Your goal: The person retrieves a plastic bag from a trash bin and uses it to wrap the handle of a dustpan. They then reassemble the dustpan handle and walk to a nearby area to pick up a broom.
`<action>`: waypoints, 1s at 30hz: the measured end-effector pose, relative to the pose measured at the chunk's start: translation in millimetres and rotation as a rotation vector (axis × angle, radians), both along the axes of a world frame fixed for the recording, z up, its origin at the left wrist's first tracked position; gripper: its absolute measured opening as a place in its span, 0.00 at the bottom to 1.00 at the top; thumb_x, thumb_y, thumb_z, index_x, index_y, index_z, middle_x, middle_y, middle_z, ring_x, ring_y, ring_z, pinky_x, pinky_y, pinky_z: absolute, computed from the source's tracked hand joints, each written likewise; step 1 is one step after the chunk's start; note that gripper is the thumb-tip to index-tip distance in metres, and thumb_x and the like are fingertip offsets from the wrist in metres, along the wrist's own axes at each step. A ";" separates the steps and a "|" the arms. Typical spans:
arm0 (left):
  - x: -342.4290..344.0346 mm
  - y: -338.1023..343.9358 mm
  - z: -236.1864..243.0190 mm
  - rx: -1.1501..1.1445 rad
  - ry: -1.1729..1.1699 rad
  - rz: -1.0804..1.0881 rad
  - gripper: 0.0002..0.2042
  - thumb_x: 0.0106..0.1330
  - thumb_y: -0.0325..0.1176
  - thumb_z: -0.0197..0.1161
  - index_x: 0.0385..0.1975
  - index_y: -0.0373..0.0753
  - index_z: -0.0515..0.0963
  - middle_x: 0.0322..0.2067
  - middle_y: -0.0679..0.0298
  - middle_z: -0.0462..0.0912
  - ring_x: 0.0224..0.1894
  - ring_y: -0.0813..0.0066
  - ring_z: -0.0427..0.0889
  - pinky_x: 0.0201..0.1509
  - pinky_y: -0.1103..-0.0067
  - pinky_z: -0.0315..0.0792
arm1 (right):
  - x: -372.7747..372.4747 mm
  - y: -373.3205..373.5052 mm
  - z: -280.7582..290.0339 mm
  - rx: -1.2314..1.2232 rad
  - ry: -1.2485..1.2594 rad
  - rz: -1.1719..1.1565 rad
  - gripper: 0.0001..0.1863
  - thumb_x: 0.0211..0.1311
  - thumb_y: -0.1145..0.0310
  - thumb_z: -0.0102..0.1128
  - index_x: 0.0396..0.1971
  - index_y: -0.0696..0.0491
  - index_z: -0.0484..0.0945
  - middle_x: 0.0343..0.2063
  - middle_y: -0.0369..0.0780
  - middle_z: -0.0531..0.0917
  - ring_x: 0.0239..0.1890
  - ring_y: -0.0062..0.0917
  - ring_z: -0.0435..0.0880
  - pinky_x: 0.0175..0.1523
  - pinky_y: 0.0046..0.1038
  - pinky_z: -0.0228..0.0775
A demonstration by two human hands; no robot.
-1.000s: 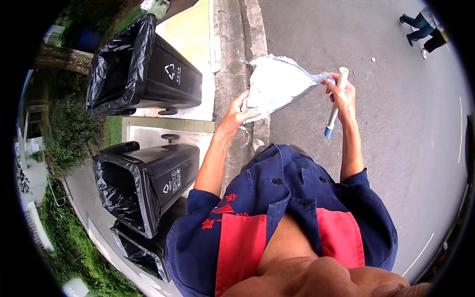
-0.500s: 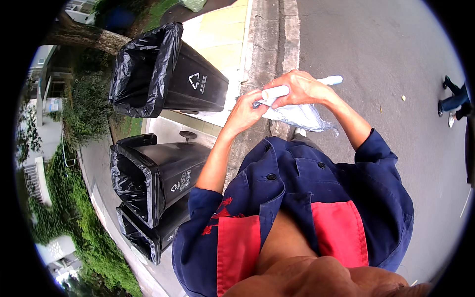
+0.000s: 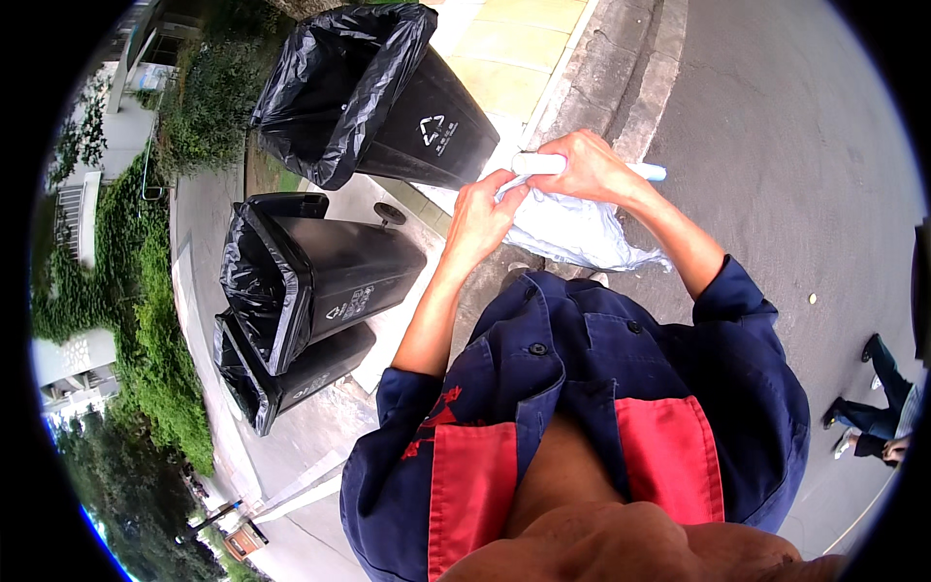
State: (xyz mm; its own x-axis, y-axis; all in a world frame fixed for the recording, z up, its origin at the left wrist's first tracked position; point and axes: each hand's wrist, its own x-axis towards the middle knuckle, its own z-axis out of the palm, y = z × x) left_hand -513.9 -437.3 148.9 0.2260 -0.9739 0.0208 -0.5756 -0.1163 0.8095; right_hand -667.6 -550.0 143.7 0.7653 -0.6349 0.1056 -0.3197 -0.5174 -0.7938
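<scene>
Your right hand point(image 3: 592, 167) had a closed grip on the white rod point(image 3: 648, 172); left hand point(image 3: 482, 215) pinched the white bag point(image 3: 572, 233) at 12 o'clock, chest-high. Should've kept bag taut.

Grey asphalt road point(image 3: 776, 145) seen right; kerb point(image 3: 621, 87) and paved footway point(image 3: 514, 58) far left, where three black lined bins point(image 3: 320, 281) are stood

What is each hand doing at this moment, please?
Left hand: closed, pinching the white plastic bag.
Right hand: closed around a white stick-like tool, also touching the bag.
</scene>
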 end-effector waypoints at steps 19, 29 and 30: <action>165.2 -79.2 -12.6 -0.176 0.155 0.077 0.08 0.60 0.33 0.56 0.32 0.33 0.72 0.17 0.56 0.74 0.19 0.70 0.74 0.24 0.75 0.65 | 165.6 -82.9 8.4 0.506 0.076 0.163 0.12 0.45 0.67 0.66 0.25 0.61 0.80 0.19 0.34 0.80 0.23 0.15 0.75 0.28 0.21 0.67; 219.7 -106.9 -17.9 -0.270 0.296 0.212 0.09 0.55 0.29 0.61 0.31 0.31 0.71 0.25 0.63 0.75 0.29 0.84 0.69 0.31 0.81 0.66 | 256.7 -114.4 18.3 -0.053 0.191 0.046 0.10 0.43 0.62 0.61 0.24 0.52 0.81 0.19 0.48 0.79 0.26 0.43 0.80 0.33 0.37 0.71; 215.9 -112.7 -6.7 -0.321 0.331 0.240 0.09 0.55 0.28 0.60 0.32 0.31 0.71 0.26 0.63 0.75 0.30 0.84 0.70 0.33 0.81 0.66 | 265.4 -121.6 14.7 -0.091 0.178 0.068 0.10 0.43 0.61 0.62 0.22 0.51 0.80 0.19 0.47 0.79 0.27 0.44 0.79 0.33 0.39 0.71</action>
